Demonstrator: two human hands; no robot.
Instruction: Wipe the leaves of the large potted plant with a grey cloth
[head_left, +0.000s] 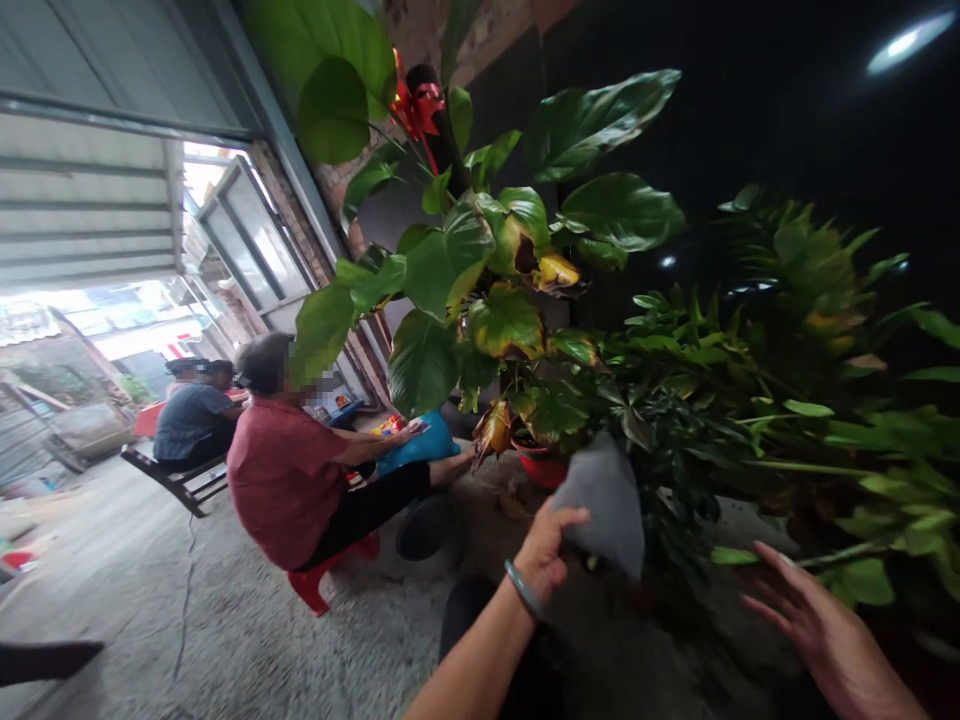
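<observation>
Grey and soft-looking, the cloth (604, 505) is what I see pinched in my left hand (546, 548), thumb and fingers closed on its lower left edge; a bangle (523, 588) rings that wrist. The cloth is plain, matte, crumpled into a rough peak that rises just above the hand. My right hand (806, 612) is open, fingers spread, gripping nothing, well apart from the cloth and near a thin stem (825, 558). Just beyond the cloth stands a red pot (541, 464) under big green leaves (510, 260), some yellowed. Farther off to my left hand's side, a person in a red shirt (289, 480) sits on a red stool (322, 580).
</observation>
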